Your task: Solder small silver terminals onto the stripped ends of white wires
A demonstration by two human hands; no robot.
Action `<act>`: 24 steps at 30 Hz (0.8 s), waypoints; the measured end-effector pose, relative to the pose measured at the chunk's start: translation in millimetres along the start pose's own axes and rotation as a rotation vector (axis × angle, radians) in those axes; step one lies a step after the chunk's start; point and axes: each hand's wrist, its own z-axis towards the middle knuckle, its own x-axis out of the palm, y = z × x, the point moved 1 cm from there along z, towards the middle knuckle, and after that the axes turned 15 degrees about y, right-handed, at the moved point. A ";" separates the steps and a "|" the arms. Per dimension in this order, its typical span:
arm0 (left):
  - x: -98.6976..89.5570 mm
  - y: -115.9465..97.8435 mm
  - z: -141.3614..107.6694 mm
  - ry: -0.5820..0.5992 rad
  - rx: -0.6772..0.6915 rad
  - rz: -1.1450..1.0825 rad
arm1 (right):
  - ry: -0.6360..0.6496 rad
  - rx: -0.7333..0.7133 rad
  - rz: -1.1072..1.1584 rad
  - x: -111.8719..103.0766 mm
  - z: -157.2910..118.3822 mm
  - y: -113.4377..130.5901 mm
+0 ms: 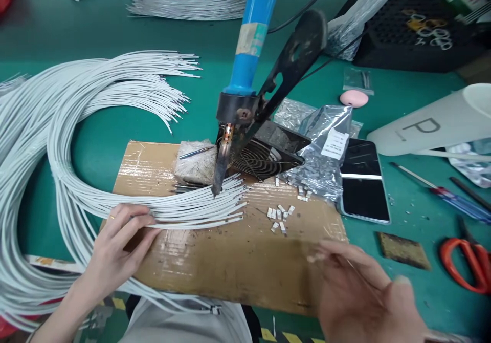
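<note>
My left hand [120,238] is closed at the near edge of a bundle of white wires [180,210], its fingertips pinching a wire. The wires' cut ends fan out over a cardboard sheet [238,271]. My right hand [360,286] is smeared by motion at the cardboard's right edge. A pale speck and a thin line show by its fingers, too blurred to name. Several small white connectors [279,213] lie between the hands. Above the wires, a blue-handled soldering iron [251,41] points tip down, clamped in a black stand [293,61].
Behind the wires are a wrapped block [195,161] and a black fan [264,156]. To the right lie a plastic bag [322,153], a phone [364,189], a white cup [429,123], a screwdriver [456,202], a sponge [403,250] and red-handled scissors [460,261].
</note>
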 end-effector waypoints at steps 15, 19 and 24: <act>-9.2 -11.1 10.7 0.144 0.025 -0.181 | -0.019 0.098 0.073 9.7 -4.3 -9.7; -19.8 -30.6 6.8 0.346 -0.047 -0.353 | -0.003 0.068 0.062 12.4 -2.9 -9.2; -16.2 -73.6 27.7 0.868 -0.080 -0.705 | -0.037 -0.045 0.068 22.9 -2.8 0.3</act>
